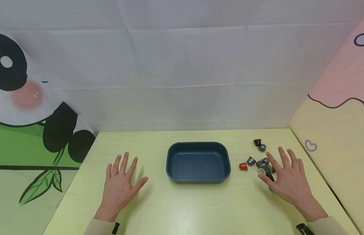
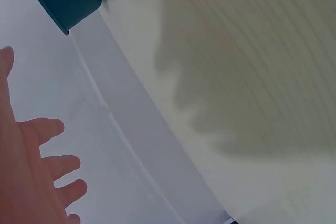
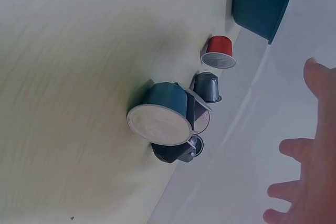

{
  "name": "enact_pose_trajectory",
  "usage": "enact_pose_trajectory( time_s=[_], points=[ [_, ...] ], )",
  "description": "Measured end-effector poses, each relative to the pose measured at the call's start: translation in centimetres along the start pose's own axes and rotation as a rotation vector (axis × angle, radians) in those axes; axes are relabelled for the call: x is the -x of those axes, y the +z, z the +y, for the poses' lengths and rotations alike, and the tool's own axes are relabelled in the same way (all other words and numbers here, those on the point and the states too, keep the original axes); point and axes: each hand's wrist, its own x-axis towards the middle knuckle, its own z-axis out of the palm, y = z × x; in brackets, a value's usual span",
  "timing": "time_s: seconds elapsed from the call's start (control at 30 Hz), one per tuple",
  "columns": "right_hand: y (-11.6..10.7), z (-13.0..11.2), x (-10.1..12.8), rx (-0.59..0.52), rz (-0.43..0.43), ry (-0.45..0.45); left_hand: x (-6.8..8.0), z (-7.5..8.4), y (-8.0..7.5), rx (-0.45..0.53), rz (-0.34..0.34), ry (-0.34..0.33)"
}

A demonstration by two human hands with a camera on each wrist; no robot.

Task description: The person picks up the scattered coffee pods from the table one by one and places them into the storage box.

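Observation:
My left hand [image 1: 118, 187] hovers over the left part of the table, fingers spread and holding nothing; in the left wrist view its shadow falls on the wood. Over the right side, my right hand [image 1: 292, 181] is spread too, its thumb and index finger overlapping a cluster of coffee capsules [image 1: 265, 166] in the head view. A red capsule [image 1: 243, 166] lies at the pile's left edge, beside a grey capsule [image 1: 251, 161]. In the right wrist view a teal capsule [image 3: 160, 111] shows its pale lid. Between the hands stands a dark blue rectangular tray [image 1: 198, 180].
A black capsule [image 1: 257, 142] and a silver one [image 1: 262, 148] lie behind the main pile. The pale wooden table [image 1: 182, 209] meets a white cloth backdrop [image 1: 182, 65] at the back. Printed cloth panels stand at the left and right.

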Motion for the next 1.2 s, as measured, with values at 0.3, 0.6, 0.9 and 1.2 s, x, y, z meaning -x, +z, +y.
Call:
enact_pose_trajectory(
  time_s=[0.3, 0.6, 0.9, 1.2],
  points=[
    [-0.1, -0.3, -0.1, -0.027, -0.002, 0.001, -0.1, 0.3, -0.2, 0.056, 0.048, 0.033],
    [-0.1, -0.7, 0.2, -0.161, -0.065, 0.065, -0.2, 1.5, -0.2, 0.122, 0.049, 0.028],
    [0.6, 0.0, 1.4, -0.315, -0.062, 0.171, -0.4, 2.9, -0.1, 0.249, -0.142, -0.100],
    [1.3, 0.8, 2.9, -0.380, 0.030, 0.212, -1.3, 4.4, 0.9, 0.593, -0.110, -0.149]
  ],
)
